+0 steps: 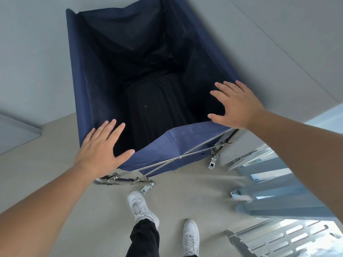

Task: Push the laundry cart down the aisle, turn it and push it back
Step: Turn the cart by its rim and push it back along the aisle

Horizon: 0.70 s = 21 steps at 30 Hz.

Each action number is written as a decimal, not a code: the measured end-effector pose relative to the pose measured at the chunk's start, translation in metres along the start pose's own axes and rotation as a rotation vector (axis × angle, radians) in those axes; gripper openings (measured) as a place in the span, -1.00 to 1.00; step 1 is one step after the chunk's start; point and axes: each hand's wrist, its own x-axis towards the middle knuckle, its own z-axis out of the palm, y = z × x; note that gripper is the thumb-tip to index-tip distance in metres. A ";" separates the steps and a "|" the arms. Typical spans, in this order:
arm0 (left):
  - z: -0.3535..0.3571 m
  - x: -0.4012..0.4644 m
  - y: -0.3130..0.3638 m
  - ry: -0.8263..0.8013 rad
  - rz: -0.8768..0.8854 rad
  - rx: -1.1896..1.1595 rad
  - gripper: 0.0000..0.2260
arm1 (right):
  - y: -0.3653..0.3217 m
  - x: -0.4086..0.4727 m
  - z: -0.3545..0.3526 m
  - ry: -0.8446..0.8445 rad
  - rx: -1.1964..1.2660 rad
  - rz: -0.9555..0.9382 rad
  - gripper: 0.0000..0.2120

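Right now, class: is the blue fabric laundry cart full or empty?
Apparently empty: the blue fabric laundry cart shows only dark lining inside.

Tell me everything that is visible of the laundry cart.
The laundry cart is a deep navy cloth bag hung on a shiny metal frame with crossed braces and small casters. It stands on the pale floor, turned at an angle in the view. Inside is dark, contents unclear. The near edge sags. The left hand and right hand rest flat, fingers spread, at its near corners.
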 end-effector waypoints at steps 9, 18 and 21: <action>0.003 0.001 -0.003 -0.007 -0.002 -0.013 -0.21 | 0.000 0.001 0.001 -0.006 0.000 0.009 -0.25; 0.003 0.001 -0.002 -0.008 -0.012 -0.018 -0.20 | 0.000 0.000 -0.001 -0.001 0.009 0.002 -0.25; 0.003 0.001 -0.002 -0.024 -0.003 0.007 -0.19 | -0.002 0.000 -0.004 -0.011 0.012 -0.006 -0.25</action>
